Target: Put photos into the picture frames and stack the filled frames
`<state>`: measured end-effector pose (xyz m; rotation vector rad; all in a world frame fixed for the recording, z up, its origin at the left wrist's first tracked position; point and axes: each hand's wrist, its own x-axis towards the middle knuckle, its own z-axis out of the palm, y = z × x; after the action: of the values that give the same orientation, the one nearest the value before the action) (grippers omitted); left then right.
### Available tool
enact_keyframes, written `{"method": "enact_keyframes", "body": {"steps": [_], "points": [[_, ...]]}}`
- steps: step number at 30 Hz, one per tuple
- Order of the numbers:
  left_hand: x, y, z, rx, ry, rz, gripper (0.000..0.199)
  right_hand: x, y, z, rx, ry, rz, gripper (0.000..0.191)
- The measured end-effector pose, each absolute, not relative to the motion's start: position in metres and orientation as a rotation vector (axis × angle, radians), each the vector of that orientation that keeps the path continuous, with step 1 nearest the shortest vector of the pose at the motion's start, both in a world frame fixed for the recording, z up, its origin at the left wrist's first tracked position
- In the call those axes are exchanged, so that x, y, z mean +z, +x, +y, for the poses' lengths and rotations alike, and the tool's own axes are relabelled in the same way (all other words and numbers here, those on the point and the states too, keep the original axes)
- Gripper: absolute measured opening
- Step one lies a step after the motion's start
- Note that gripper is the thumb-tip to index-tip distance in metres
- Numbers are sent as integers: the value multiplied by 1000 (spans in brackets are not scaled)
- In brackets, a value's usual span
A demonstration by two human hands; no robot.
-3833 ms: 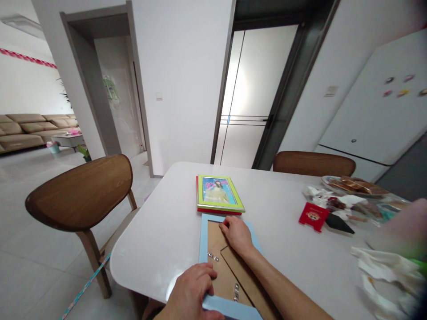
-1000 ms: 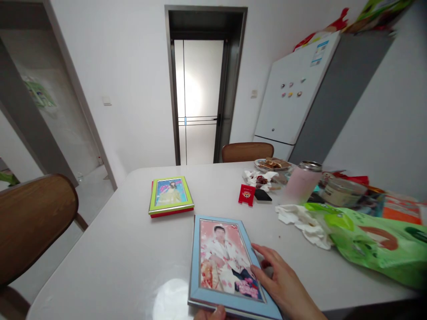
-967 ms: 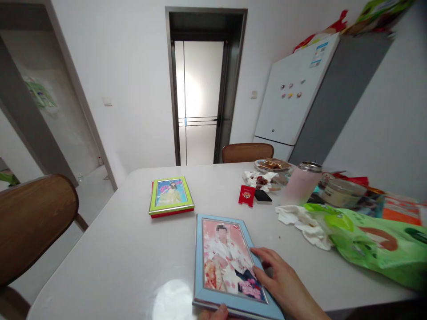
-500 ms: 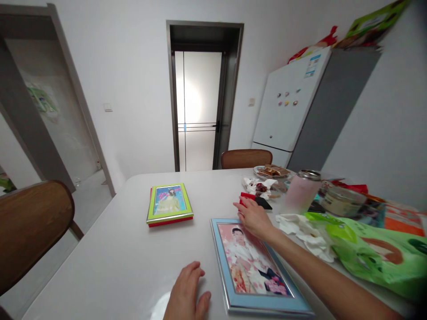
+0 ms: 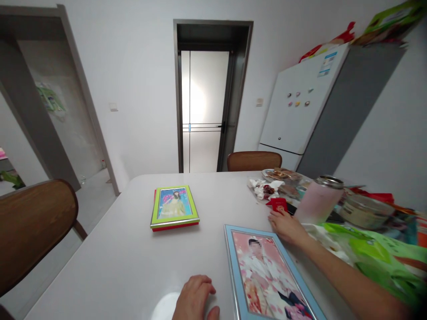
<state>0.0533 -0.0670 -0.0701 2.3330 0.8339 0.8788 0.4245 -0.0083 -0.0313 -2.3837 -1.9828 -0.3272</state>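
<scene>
My right hand [image 5: 285,227] is at the far end of the table, and its fingertips pinch a small red card [image 5: 278,205]. My left hand [image 5: 195,297] rests open on the white table [image 5: 113,275], holding nothing, close to the near edge of the view. Between the hands, a light blue picture frame [image 5: 267,278] lies face up, showing a person in pink floral clothes. Its lower end is cut off by the view. Further left, a lime green picture frame [image 5: 174,205] lies on top of a red frame [image 5: 175,228].
Crumpled white tissues [image 5: 263,190] and a plate of food [image 5: 282,174] lie behind my right hand. A pink bottle [image 5: 320,200] and a green plastic bag [image 5: 376,253] stand to the right. A wooden chair [image 5: 30,226] is at the table's left side.
The blue frame has turned from back-up to picture-up, and my left hand has let go of it. My right hand has taken the red card and shifted it rightward.
</scene>
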Motion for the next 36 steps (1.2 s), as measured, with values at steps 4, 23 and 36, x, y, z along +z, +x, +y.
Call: {"method": "enact_keyframes", "body": {"steps": [4, 23, 36], "points": [[-63, 47, -72, 861, 2296, 840, 30, -23, 384, -43, -298, -2295, -2014, 41], [-37, 20, -37, 741, 2199, 1170, 52, -39, 286, -102, 159, -1792, -2164, 49], [-37, -39, 88, 1045, 1541, 1528, 33, -34, 163, 76, 448, -1808, -1559, 45]]}}
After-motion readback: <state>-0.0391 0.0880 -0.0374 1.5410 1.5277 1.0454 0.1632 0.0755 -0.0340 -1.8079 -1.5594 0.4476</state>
